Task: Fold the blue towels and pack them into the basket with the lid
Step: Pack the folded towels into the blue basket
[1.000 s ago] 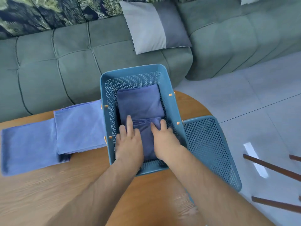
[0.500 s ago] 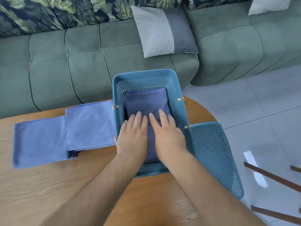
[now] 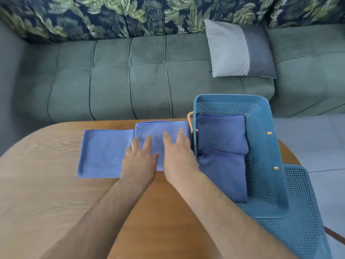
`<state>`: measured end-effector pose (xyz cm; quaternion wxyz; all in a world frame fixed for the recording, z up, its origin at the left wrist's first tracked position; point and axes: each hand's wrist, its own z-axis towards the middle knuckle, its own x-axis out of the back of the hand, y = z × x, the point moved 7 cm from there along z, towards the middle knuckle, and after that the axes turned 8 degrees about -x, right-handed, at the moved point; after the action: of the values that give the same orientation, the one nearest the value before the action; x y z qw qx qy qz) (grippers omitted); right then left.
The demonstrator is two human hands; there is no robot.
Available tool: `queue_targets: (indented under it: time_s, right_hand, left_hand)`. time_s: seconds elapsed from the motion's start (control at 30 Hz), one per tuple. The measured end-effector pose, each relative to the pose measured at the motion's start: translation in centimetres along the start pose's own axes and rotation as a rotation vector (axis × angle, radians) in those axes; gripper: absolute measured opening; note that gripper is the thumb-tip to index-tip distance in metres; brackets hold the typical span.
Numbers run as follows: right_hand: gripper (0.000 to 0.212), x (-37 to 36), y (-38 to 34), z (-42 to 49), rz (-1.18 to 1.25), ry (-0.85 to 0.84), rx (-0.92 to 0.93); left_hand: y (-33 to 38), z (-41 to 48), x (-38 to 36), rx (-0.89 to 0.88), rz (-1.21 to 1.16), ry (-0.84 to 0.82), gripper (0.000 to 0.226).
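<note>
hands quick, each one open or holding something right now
Left hand: open, fingers flat on the folded towel beside the basket.
Right hand: open, fingers flat on the same towel.

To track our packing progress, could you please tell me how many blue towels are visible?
4. In the basket: a far towel and a near towel. On the table: a middle towel under the left hand and right hand, and a leftmost towel. More may hide beneath.
</note>
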<state>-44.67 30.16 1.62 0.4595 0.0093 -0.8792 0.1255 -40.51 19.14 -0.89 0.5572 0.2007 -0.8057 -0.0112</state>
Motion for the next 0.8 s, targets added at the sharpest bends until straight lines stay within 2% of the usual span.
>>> queue_targets:
  time_s: [0.1,0.3,0.47,0.57,0.7,0.8]
  right_hand:
    - [0.089,-1.9,0.4,1.5,-0.084,-0.038,-0.178]
    - [0.085,-2.6,0.2,2.4,-0.016,-0.002,-0.279]
    - [0.055,-2.0,-0.7,2.1,0.062,0.135,-0.26]
    - [0.046,-2.0,-0.8,2.0,0.111,0.168,-0.247]
    - [0.046,-1.7,-1.2,1.1,0.14,0.246,-0.114]
    - [0.052,-0.8,-1.6,-0.5,0.192,0.343,-0.038]
  left_hand:
    - [-1.1,0.0,-1.0,0.022,-0.065,-0.02,0.066]
    - [-2.7,0.1,-1.6,0.093,-0.212,-0.042,0.063]
    - [-2.9,0.7,-1.2,0.109,-0.321,-0.037,0.056]
    - [-3.5,0.8,-0.8,0.161,-0.409,-0.04,0.05]
    - [-3.6,0.6,-0.6,0.182,-0.627,-0.061,0.046]
    - [-3.1,-0.4,0.8,0.143,-0.79,-0.002,0.049]
